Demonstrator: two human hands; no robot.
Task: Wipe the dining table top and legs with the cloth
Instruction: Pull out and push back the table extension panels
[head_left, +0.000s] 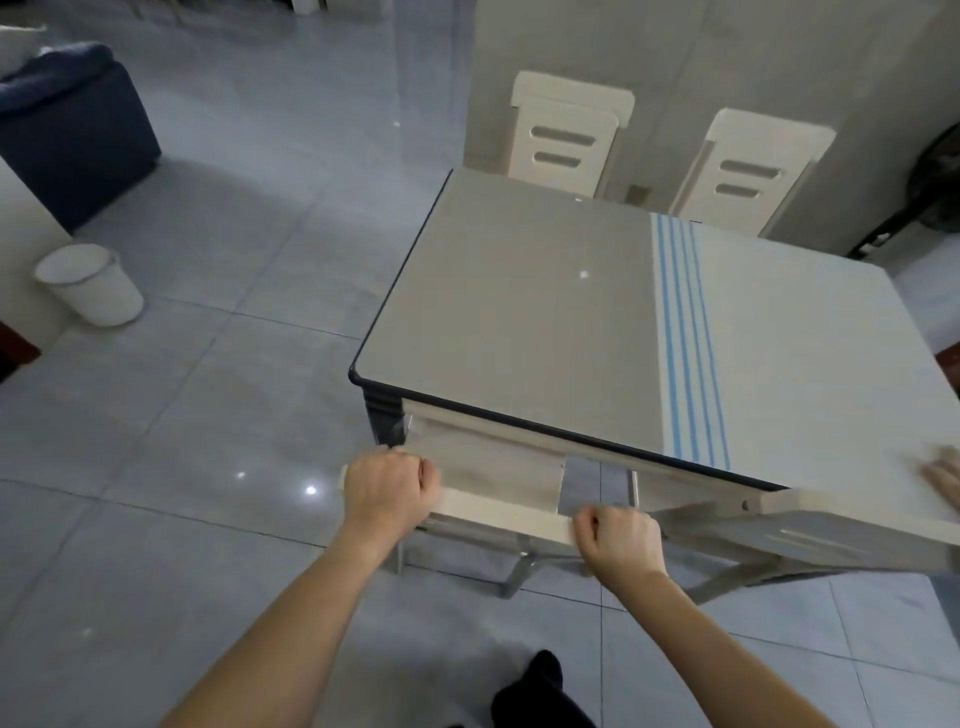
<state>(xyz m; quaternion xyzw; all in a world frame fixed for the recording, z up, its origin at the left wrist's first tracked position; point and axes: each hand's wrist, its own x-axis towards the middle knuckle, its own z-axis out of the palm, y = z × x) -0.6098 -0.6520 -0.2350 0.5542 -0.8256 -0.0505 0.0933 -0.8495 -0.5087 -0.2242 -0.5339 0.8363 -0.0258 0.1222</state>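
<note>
The dining table (519, 312) has a glossy grey top with a dark edge, and its dark near-left leg (379, 415) shows below the corner. A white cloth with blue stripes (779, 338) lies spread flat over the right part of the top. Neither of my hands touches it. A cream chair is tucked under the near side, and both hands grip its top rail (498, 512). My left hand (387, 488) is closed around the rail's left end, and my right hand (618, 540) around its right end.
A second chair (831, 535) sits tucked in to the right. Two cream chairs (569, 135) (753, 166) stand at the table's far side. Another hand's fingers (943, 475) rest on the cloth's right edge. A white bin (88, 283) and dark blue sofa (72, 130) stand at left.
</note>
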